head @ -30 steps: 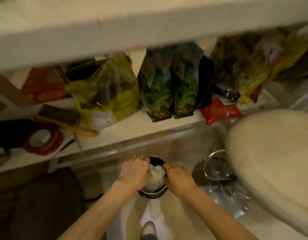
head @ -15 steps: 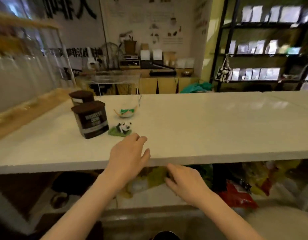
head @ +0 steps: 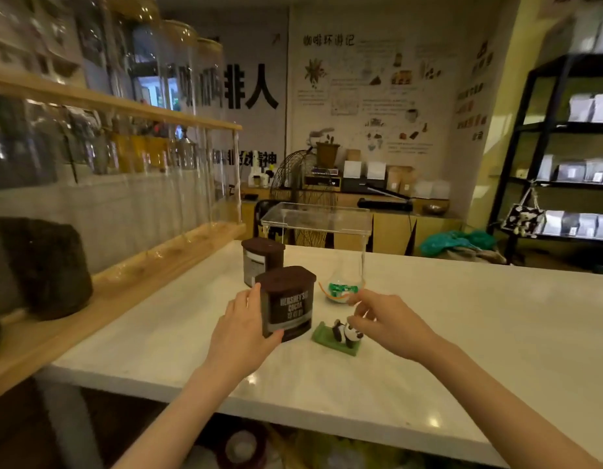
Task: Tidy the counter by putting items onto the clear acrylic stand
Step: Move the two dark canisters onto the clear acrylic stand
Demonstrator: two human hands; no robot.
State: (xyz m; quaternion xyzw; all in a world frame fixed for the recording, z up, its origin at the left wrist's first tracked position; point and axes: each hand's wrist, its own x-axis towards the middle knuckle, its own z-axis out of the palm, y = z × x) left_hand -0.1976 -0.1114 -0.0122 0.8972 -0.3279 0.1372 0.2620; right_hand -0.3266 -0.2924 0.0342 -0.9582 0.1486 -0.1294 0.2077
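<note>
**Café table, stand at the far edge, both hands among the items**

A white table (head: 428,333) runs across a café room with a poster wall and dark shelving behind. The clear acrylic stand (head: 317,216) sits at the table's far edge, its top bare, straight ahead of and well beyond the hands.

The nearer cocoa tin (head: 288,304) stands upright; a second tin (head: 261,260) is just behind it. The left hand (head: 242,333) is spread and cupped against the near tin's left side, thumb at its lower front, seemingly touching it. The right hand (head: 388,321) hovers over the panda figurine (head: 342,335), fingers loosely curled, not yet pinching anything that I can tell. A small glass bowl (head: 340,289) lies between the figurine and the stand.

The left hand looks closer to a grasp; the carry would be forward and up.
</note>
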